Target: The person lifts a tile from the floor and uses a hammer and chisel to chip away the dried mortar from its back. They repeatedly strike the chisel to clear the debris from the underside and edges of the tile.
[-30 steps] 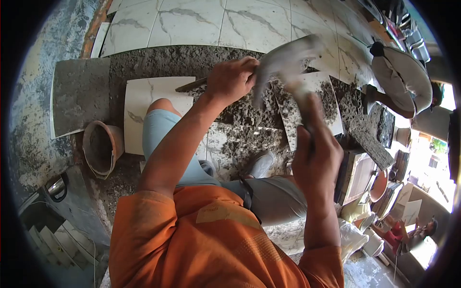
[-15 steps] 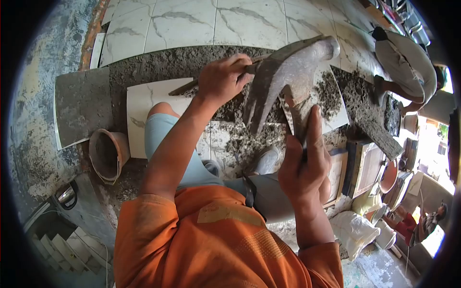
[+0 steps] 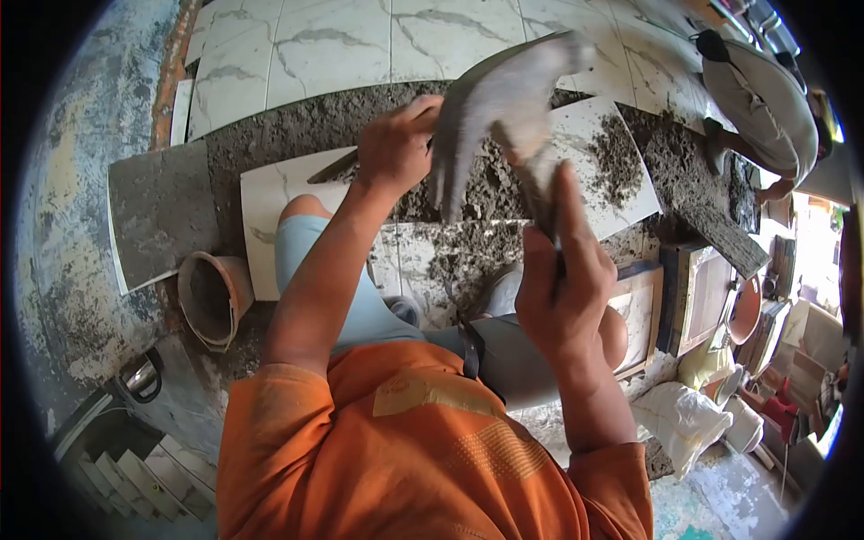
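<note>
My right hand is wrapped around the handle of a claw hammer, its head raised and blurred by motion in front of my left hand. My left hand is closed; the hammer head hides part of what it grips, and I cannot make out that thing. Beside it, a dark, flat, narrow piece crosses the edge of a white veined tile. Crumbly grey mortar lies beneath and behind the hammer. More mortar bits cover another white tile surface on the right.
A bucket and a grey slab stand at left. Laid floor tiles stretch across the back. A bent-over person works at upper right, near a rough board. White sack and wooden frames stand at right.
The hammer head has swung up and to the left, and my right hand has tilted with it. My left hand has shifted slightly left. The view has moved a little.
</note>
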`<state>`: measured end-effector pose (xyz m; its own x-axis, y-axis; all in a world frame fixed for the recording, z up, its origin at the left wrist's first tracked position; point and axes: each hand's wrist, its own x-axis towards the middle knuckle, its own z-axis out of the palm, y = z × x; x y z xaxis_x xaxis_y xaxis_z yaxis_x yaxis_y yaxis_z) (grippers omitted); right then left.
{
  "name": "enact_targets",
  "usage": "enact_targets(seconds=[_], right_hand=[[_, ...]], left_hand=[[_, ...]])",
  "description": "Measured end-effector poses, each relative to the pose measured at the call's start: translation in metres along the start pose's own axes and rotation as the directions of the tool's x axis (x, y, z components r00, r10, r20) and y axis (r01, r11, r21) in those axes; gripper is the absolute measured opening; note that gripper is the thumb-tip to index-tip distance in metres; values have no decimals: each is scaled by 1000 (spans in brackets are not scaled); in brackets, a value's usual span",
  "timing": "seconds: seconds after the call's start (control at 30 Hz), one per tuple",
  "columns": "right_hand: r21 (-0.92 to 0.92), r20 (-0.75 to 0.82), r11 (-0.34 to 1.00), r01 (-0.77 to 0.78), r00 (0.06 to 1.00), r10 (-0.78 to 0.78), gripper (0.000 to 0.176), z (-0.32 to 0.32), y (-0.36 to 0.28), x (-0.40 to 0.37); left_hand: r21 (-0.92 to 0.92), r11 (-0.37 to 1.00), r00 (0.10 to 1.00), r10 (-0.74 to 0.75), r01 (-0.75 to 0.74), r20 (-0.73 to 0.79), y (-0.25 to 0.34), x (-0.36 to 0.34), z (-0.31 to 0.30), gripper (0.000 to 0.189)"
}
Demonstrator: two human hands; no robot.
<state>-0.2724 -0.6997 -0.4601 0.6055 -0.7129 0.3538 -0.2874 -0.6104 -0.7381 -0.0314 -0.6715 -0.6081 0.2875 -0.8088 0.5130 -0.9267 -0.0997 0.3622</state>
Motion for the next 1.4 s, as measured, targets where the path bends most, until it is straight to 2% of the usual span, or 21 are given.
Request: enact_targets(seconds=[0.07, 0.13, 0.2, 0.27, 0.3, 0.4, 0.53, 0.6, 0.63, 0.73, 0.8, 0.87, 0.9, 1.0, 1.03, 1.13, 1.17, 1.27, 1.3, 1.33, 1.4], right_hand=[[8, -56, 1000, 17, 998, -17, 55, 6, 7, -4], [-259, 220, 963, -78, 966, 137, 65, 5, 22, -6], [-222, 184, 971, -87, 974, 130, 64, 4, 24, -2], [39, -72, 999, 21, 997, -18, 60, 5, 17, -7], [15, -143, 997, 79, 987, -76, 59, 9, 19, -4], [-138, 260, 965, -225, 932, 254, 53, -6, 21, 2], [-99, 94, 973, -208, 972, 217, 56, -14, 12, 0], [-251, 129, 961, -118, 980, 154, 59, -15, 15, -2], [-295, 187, 947, -130, 964, 190, 59, -10, 26, -4], [-244, 183, 963, -113, 970, 161, 59, -27, 18, 0], [-152, 109, 982, -111, 986, 129, 58, -26, 14, 0], [-253, 172, 965, -67, 978, 113, 58, -26, 16, -2], [-301, 232, 951, -73, 961, 148, 58, -18, 27, -3], [-272, 183, 961, -56, 977, 109, 58, -26, 22, -1], [-201, 131, 977, -67, 987, 95, 56, -28, 17, -2], [-275, 141, 960, -54, 985, 96, 56, -21, 22, -7], [-298, 190, 951, -78, 972, 140, 57, -14, 33, -10], [-283, 188, 958, -51, 976, 108, 58, -25, 26, -6], [-217, 115, 975, -51, 990, 78, 56, -24, 21, -8], [-212, 119, 976, -55, 990, 81, 56, -21, 23, -9], [-288, 143, 956, -59, 984, 103, 55, -19, 26, -12]], left_hand=[[-24, 1000, 1000, 3, -3, -4, 1, -2, 1, 32], [-42, 998, 998, -41, 44, 57, 17, 3, -17, 28], [-55, 996, 997, -65, 67, 48, 15, 10, -14, 23], [-63, 997, 998, -45, 48, 48, 4, 7, -3, 21], [-57, 998, 999, -18, 21, 41, -4, 4, 4, 21], [-19, 1000, 997, -5, 7, 72, 12, 2, -7, 25], [-190, 981, 1000, -28, 26, -6, -12, 2, 21, 27], [-133, 990, 998, 39, -44, -43, -14, -4, 20, 27], [-64, 989, 988, -125, 131, 93, -12, -8, 17, 29], [-271, 962, 999, -35, 23, -41, -9, -4, 23, 31], [-143, 987, 998, 69, -67, 10, 14, 7, -1, 32], [-148, 988, 997, -24, 35, 78, 11, 0, 2, 32], [-177, 933, 941, -279, 312, 190, 6, -5, 11, 34], [-109, 986, 990, -123, 129, 62, 9, -2, 10, 33], [-85, 989, 993, 116, -118, -32, 6, 4, 6, 36], [-81, 997, 998, 23, -18, 60, 7, -4, 5, 36], [-134, 986, 992, -85, 98, 98, -17, -18, 27, 35], [-178, 976, 992, -121, 124, 28, -11, -17, 29, 31], [-166, 985, 999, 47, -51, -28, 16, 2, 5, 30], [-163, 985, 999, 43, -46, -21, 16, 1, 8, 30], [-519, 840, 986, -162, 159, 40, 13, -4, 16, 32]])
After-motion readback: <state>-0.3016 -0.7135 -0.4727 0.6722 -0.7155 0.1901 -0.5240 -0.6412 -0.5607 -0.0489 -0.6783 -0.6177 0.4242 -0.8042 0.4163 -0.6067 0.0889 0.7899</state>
